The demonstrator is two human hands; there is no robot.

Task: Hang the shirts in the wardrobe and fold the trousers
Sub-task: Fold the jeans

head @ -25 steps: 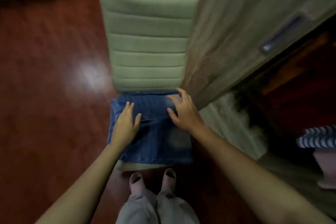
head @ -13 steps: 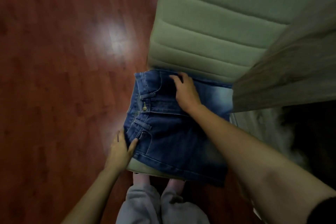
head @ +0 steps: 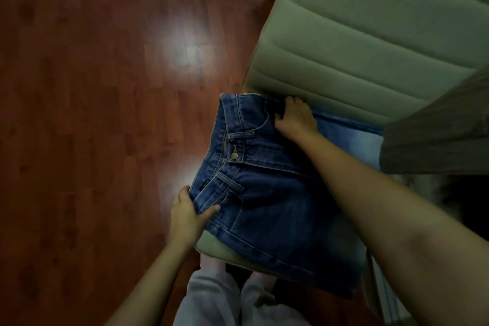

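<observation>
Folded blue jeans (head: 270, 193) are lying on the seat of a pale green chair (head: 357, 42), covering most of the seat, with the waistband along the seat's left edge and the faded denim reaching toward the right edge. The fold is looking complete, so the likely step in hand is gripping the bundle to lift or shift it.

The risk is that the stack, overhanging the seat's left and front edges, is going to slump open or slide to the floor if only one side is being raised, since loose denim layers are not holding each other.

The left hand (head: 186, 216) is clasping the front left corner of the jeans, thumb lying on top of the cloth and fingers curled under the edge. The right hand (head: 296, 120) is lying at the rear left corner beside the backrest, fingers bent over the waistband; whether they are tucking beneath cannot be told.

Red-brown wooden floor (head: 92, 114) is surrounding the chair, and a wardrobe door (head: 436, 140) is standing at the right.
</observation>
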